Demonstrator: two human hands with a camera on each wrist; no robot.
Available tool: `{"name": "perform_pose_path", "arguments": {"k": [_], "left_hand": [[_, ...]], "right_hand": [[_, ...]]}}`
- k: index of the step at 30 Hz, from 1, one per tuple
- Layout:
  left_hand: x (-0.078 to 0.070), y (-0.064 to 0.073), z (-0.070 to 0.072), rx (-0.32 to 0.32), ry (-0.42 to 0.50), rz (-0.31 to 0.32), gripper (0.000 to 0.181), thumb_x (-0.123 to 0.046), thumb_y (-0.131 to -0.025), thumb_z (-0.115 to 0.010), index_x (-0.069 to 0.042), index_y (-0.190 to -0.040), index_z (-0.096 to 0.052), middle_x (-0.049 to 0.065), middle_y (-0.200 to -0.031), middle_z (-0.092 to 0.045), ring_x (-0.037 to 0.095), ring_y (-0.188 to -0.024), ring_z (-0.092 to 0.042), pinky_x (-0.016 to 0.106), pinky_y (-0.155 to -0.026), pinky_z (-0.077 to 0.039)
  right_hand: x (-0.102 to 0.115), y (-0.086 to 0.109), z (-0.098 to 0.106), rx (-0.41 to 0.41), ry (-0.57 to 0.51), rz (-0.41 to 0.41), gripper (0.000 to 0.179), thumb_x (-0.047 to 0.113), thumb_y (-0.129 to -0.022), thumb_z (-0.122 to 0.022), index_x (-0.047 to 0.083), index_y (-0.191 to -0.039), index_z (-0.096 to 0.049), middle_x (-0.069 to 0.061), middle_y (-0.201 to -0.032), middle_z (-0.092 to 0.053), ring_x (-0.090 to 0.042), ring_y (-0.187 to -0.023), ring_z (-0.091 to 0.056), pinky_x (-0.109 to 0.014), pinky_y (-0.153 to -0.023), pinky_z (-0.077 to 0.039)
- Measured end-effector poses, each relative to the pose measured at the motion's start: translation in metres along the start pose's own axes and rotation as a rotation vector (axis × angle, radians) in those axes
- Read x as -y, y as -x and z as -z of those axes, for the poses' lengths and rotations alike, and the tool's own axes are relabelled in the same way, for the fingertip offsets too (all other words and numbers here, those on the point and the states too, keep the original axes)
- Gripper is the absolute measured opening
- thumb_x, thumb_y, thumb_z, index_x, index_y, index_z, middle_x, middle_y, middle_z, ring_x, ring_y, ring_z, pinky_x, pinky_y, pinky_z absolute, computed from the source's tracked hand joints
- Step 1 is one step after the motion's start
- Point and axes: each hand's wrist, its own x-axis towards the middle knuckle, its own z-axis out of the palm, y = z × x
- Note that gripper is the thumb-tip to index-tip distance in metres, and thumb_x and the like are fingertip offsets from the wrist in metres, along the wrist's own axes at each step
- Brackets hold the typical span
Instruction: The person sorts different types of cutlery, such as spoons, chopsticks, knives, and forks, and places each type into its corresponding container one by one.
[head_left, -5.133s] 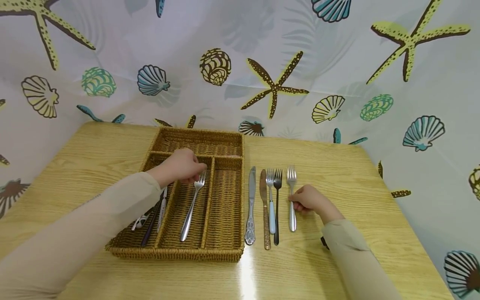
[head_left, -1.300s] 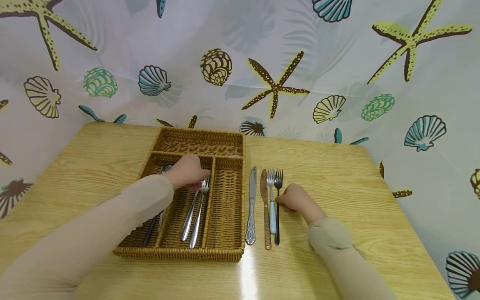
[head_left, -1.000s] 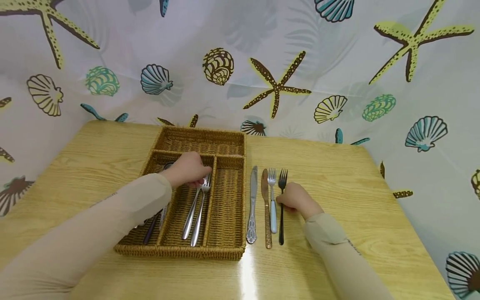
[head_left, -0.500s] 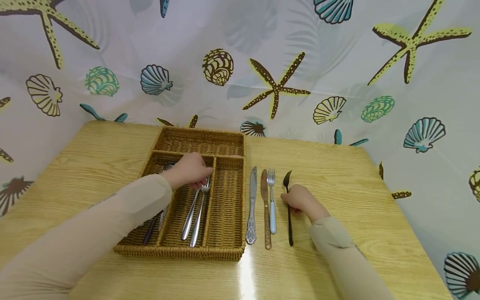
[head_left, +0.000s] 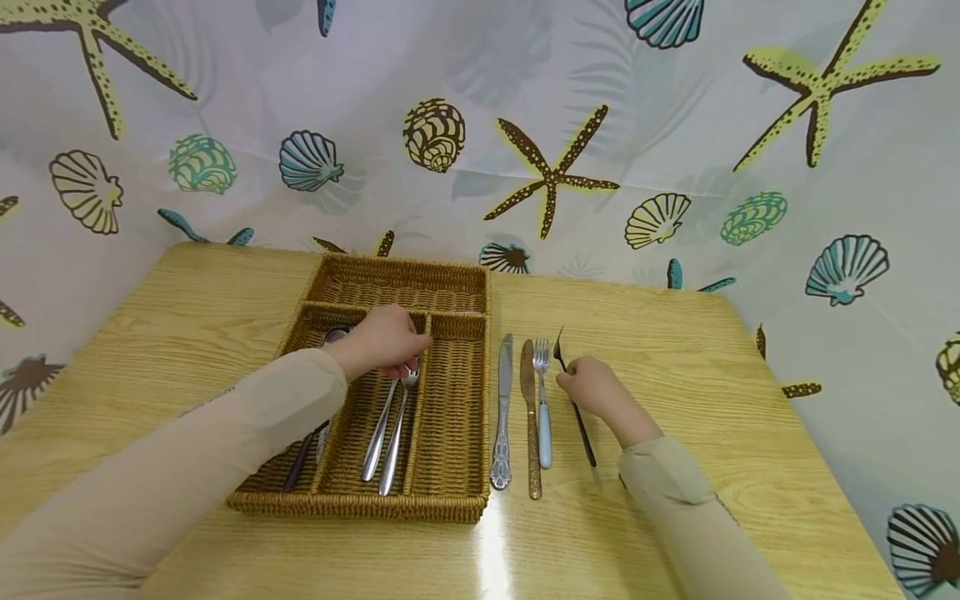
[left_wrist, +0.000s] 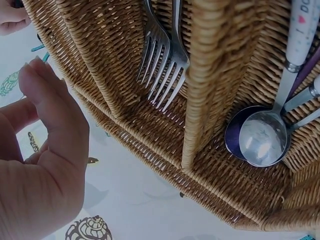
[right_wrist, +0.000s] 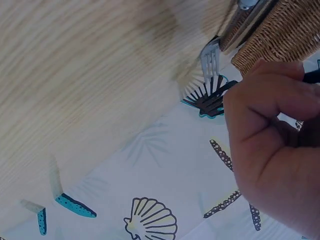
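Note:
My right hand (head_left: 600, 392) pinches a black fork (head_left: 583, 435) by its handle, over the table right of the cutlery row. The fork is tilted, tines pointing to the far left; its black handle (right_wrist: 313, 76) shows partly in the right wrist view. Above the middle compartment of a wicker cutlery tray (head_left: 360, 505) hovers my left hand (head_left: 384, 337), its fingers loosely bent, holding nothing. Two silver forks (head_left: 392, 450) lie side by side beneath it. Spoons (left_wrist: 263, 139) and white-handled cutlery fill the left compartment, partly hidden by my left arm in the head view.
Between the tray and my right hand lie a silver knife (head_left: 501, 425), a copper-coloured knife (head_left: 533, 450) and a fork with a light blue handle (head_left: 545, 433). A shell-patterned cloth (head_left: 360, 217) hangs behind the wooden table (head_left: 675, 333).
A second silver fork now lies in the middle compartment. My right hand has gripped the black fork, drawn it right from the row, then tilted it. The left hand stays nearly in place.

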Motion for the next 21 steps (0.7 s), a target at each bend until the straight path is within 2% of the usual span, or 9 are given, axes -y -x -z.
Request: {"name": "perform_pose_path", "arguments": {"k": [4,7,12,17,21], "left_hand": [[-0.001,0.001,0.0,0.001,0.002,-0.002,0.044,-0.023,-0.096,-0.049,-0.004,-0.059,-0.065,0.001,-0.055,-0.061,0.011,-0.048,-0.061,0.027,-0.054,-0.054],[-0.003,0.003,-0.002,0.007,0.013,-0.008,0.043,-0.023,-0.096,-0.049,-0.002,-0.062,-0.067,0.0,-0.054,-0.06,0.009,-0.047,-0.059,0.03,-0.058,-0.056],[-0.006,0.005,-0.003,0.033,0.047,-0.02,0.043,-0.023,-0.097,-0.049,-0.001,-0.064,-0.066,0.0,-0.051,-0.058,0.008,-0.044,-0.056,0.029,-0.056,-0.055],[-0.009,0.002,-0.008,0.053,0.081,-0.016,0.044,-0.024,-0.097,-0.05,-0.006,-0.057,-0.059,0.0,-0.052,-0.058,0.008,-0.044,-0.056,0.029,-0.057,-0.055],[-0.015,-0.003,-0.016,0.081,0.13,0.002,0.041,-0.028,-0.097,-0.05,-0.005,-0.067,-0.065,0.0,-0.057,-0.059,0.008,-0.046,-0.056,0.03,-0.06,-0.056]], "right_hand": [[0.012,0.003,0.001,-0.002,-0.061,0.012,0.029,0.014,-0.097,-0.038,0.008,-0.068,-0.042,0.003,-0.053,-0.035,-0.01,-0.046,-0.028,-0.024,-0.048,-0.027],[0.021,0.005,0.002,-0.016,-0.11,0.027,0.027,0.016,-0.097,-0.041,0.007,-0.073,-0.045,0.003,-0.053,-0.035,-0.01,-0.046,-0.028,-0.024,-0.048,-0.027],[0.032,0.009,0.001,-0.024,-0.152,0.043,0.03,0.019,-0.097,-0.045,0.011,-0.069,-0.038,0.004,-0.051,-0.029,-0.009,-0.045,-0.024,-0.024,-0.048,-0.025],[0.039,0.011,-0.002,-0.032,-0.174,0.078,0.034,0.018,-0.096,-0.048,0.013,-0.066,-0.034,0.005,-0.051,-0.024,-0.009,-0.046,-0.021,-0.023,-0.048,-0.023],[0.048,0.013,-0.006,-0.002,-0.211,0.113,0.034,0.019,-0.097,-0.048,0.012,-0.067,-0.035,0.005,-0.05,-0.023,-0.009,-0.044,-0.021,-0.024,-0.048,-0.023]]}}
